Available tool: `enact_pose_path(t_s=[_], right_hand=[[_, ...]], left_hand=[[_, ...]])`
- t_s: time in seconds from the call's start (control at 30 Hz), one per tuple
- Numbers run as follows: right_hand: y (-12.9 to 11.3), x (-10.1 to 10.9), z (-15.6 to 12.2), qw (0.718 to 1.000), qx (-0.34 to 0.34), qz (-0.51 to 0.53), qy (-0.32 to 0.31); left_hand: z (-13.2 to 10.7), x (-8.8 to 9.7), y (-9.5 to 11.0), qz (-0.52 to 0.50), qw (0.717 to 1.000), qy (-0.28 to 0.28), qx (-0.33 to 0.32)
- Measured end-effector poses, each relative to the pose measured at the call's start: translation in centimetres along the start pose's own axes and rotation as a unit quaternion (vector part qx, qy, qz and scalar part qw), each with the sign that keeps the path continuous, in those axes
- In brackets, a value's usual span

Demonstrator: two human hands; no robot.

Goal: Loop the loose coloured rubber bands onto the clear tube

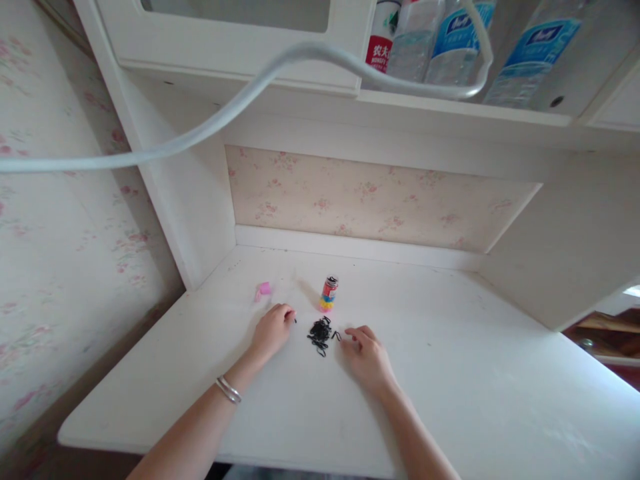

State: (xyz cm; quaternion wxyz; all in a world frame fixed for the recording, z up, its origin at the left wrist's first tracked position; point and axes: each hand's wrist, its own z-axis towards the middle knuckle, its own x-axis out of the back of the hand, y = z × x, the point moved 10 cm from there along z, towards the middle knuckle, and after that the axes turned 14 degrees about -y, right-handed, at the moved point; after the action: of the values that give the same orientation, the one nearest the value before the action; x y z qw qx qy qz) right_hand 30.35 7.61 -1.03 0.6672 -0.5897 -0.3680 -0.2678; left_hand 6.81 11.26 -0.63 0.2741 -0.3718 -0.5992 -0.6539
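One black bit point(295, 321) is pinched in left hand's point(273, 328) closed fingers; right hand point(369, 358) – fingers half open, nothing visible held – is near loose black loop point(337, 336).

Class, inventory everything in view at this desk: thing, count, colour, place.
Elastic bands: many, black, heaped mid-desk.
Jar: one, multicoloured, open, behind the heap.
Small pieces: apparently two, pink, left of jar.
Bottles: four, red or blue labels, upper-right shelf.
Tube: one, white, across the top.
Desk: one, white, foreground.
Cupboard: one, white, above desk.
Wallpaper: two areas, pink-flowered, left and back.
Brownish items: uncountable, right edge.
Bangles: apparently two, silver, left wrist.
Left hand: one, bare, left of heap.
Right hand: one, bare, right of heap.
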Motion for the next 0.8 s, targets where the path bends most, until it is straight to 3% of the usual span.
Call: enact_pose_path(t_s=[0.17,0.33,0.47,0.63,0.8], right_hand=[[-0.1,-1.2,-0.7,0.996,-0.005,-0.081,-0.029],[-0.4,-1.0,-0.4,0.996,0.009,-0.084,-0.024],[-0.5,-0.8,-0.6,0.996,0.017,-0.086,-0.017],[-0.5,-0.6,-0.7,0.995,0.015,-0.093,-0.017],[-0.6,-0.3,-0.8,0.995,0.019,-0.094,-0.006]], left_hand=[[0.2,0.7,0.4,-0.087,0.995,0.024,-0.044],[0.0,2.1,1.1,-0.179,0.982,0.057,-0.030],[0.7,3.4,4.3,-0.197,0.978,0.063,-0.036],[2.9,5.4,9.3,-0.172,0.973,0.115,-0.100],[5.0,5.2,11.5,-0.136,0.971,0.132,-0.148]])
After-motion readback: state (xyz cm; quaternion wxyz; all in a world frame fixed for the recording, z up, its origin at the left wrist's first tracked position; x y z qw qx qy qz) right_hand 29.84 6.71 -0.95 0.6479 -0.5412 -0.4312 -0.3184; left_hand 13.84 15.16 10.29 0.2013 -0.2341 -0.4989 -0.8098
